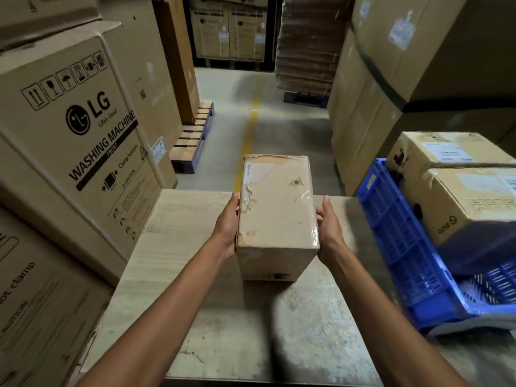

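A taped brown cardboard box (276,202) is held between both hands over a pale wooden table (178,247). My left hand (227,227) lies flat against the box's left side, thumb up along its edge. My right hand (329,227) presses the right side, thumb along the top edge. The fingers under or behind the box are hidden. Whether the box's bottom touches the table is unclear.
A blue plastic crate (405,247) on the table's right holds two cardboard boxes (469,202). Large washing machine cartons (78,141) stack on the left. More cartons (391,79) rise on the right. A floor aisle with a yellow line (248,135) and a pallet (192,138) lies ahead.
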A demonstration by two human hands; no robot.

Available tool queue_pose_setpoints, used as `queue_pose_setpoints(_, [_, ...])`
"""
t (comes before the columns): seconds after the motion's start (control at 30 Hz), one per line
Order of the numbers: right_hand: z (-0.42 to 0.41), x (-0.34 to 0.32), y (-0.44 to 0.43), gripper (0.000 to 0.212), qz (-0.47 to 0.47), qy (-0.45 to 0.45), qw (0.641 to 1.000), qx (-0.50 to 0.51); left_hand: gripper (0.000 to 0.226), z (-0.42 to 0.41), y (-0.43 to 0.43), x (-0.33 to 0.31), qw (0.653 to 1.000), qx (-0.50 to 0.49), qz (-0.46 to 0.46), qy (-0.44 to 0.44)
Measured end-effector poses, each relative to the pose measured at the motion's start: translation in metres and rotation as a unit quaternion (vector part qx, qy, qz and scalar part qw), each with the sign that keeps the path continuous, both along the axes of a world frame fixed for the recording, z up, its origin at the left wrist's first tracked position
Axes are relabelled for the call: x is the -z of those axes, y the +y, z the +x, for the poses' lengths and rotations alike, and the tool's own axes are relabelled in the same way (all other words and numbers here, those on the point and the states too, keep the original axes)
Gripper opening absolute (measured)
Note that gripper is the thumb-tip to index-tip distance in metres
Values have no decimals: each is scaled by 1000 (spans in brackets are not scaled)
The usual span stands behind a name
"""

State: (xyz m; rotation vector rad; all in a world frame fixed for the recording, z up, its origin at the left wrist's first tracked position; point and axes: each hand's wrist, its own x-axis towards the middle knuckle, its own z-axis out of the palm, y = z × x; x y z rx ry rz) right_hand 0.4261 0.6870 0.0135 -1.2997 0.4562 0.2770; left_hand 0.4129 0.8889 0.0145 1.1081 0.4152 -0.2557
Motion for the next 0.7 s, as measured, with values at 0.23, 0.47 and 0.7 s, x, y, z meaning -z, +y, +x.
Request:
queue_pose_setpoints(0.23, [-7,-6,2,34,-298,-229,927,12,32,-6,-3,0,909,-95,352,-203])
queue_pose_setpoints(0.47, [-15,0,15,42,-563,-430,696,-115,43,-13,-10,7,669,-2,633,-389])
queue_pose_setpoints(0.7, [-10,0,16,45,-657,-409,605,-189,45,-4,-11,-2,575,106,735,-343])
